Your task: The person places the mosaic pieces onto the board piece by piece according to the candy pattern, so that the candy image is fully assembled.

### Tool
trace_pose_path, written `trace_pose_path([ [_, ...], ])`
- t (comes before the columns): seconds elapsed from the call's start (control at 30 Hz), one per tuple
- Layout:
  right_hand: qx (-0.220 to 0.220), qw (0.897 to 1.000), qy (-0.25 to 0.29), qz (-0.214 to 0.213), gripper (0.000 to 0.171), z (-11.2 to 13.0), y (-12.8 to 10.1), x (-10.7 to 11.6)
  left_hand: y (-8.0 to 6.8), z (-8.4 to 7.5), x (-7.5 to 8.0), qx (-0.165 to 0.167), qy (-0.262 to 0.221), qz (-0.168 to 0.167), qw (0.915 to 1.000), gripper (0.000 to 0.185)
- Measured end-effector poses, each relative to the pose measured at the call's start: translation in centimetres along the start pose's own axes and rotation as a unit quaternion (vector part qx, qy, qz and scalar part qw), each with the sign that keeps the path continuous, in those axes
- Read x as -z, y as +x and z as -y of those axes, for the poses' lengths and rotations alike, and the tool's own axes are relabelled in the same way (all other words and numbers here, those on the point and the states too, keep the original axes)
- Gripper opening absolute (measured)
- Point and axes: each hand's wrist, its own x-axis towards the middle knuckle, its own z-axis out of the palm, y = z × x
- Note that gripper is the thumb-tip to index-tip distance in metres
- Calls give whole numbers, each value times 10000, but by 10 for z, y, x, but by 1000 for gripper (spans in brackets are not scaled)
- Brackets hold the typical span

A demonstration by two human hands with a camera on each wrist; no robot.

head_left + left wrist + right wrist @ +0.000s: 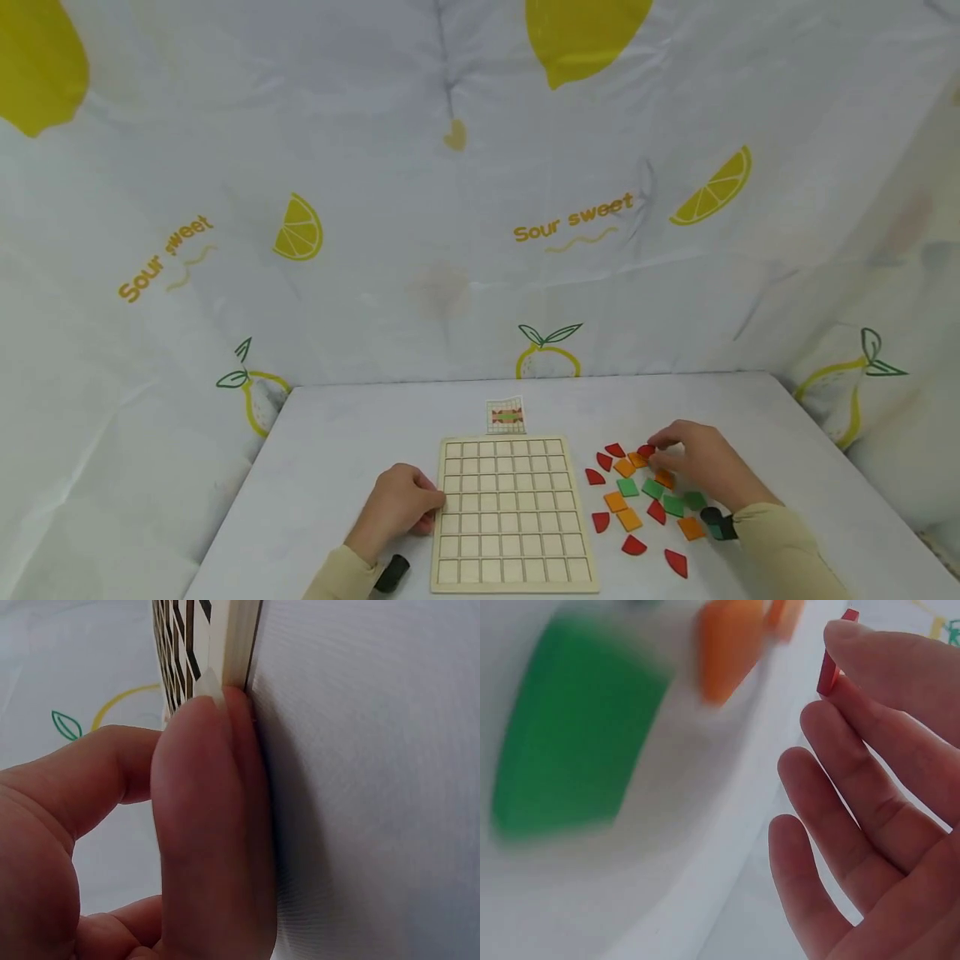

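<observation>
Head view. A wooden grid board (513, 515) lies flat on the bench (337, 433), with a small pattern card (506, 415) just beyond its far edge. The left hand (396, 508) rests against the board's left edge, fingers curled toward it. To the right of the board lies a scatter of flat tiles (628, 500) in red, orange and green: squares and quarter-round shapes, mostly lying apart from one another. The right hand (697, 467) sits over the far part of the scatter, its fingertips at a red tile (647, 451).

Left wrist view. The left hand's fingers (206, 825) press on the board's edge (232, 645) where it meets the bench. The board looks thin and stiff; it should slide easily on the smooth cloth unless braced like this.

Right wrist view. The red tile (829, 664) is pinched by its thin edges between a fingertip (870, 645) and what is probably the thumb, which is out of frame. The other fingers are spread and relaxed. A green tile (577, 727) and orange tiles (731, 645) lie blurred on the bench behind.

Handling. The tile appears light, rigid and smooth-faced, too low to grasp from the side with ease. Judged best: tip one edge up, then pinch across opposite edges; light pressure should suffice.
</observation>
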Motion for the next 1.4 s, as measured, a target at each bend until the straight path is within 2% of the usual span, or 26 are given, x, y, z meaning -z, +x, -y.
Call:
trace_pose_path([
  [0.27, 373, 9987, 355, 49, 23, 54, -2, -24, 3, 2, 6, 16, -162, 218, 9996, 16],
  [0.47, 729, 9960, 502, 121, 15, 83, -7, -39, 2, 2, 6, -68, -246, 303, 9992, 16],
  [0.57, 761, 9959, 480, 124, 13, 92, -10, -43, 4, 4, 5, -105, -255, 330, 9991, 16],
  [0.73, 765, 9963, 344, 196, 12, 98, -12, -48, 6, 5, 3, -116, -283, 370, 9988, 16],
  [1.1, 1115, 9935, 171, 183, 12, 100, -13, -58, 4, 4, 3, -71, -165, 316, 9993, 17],
  [1.27, 1301, 9909, 264, 199, 12, 102, -13, -60, 4, 5, 3, -83, -134, 253, 9996, 17],
  [1.4, 1261, 9911, 306, 279, 12, 103, -13, -60, 5, 5, 4, -93, -181, 274, 9994, 17],
])
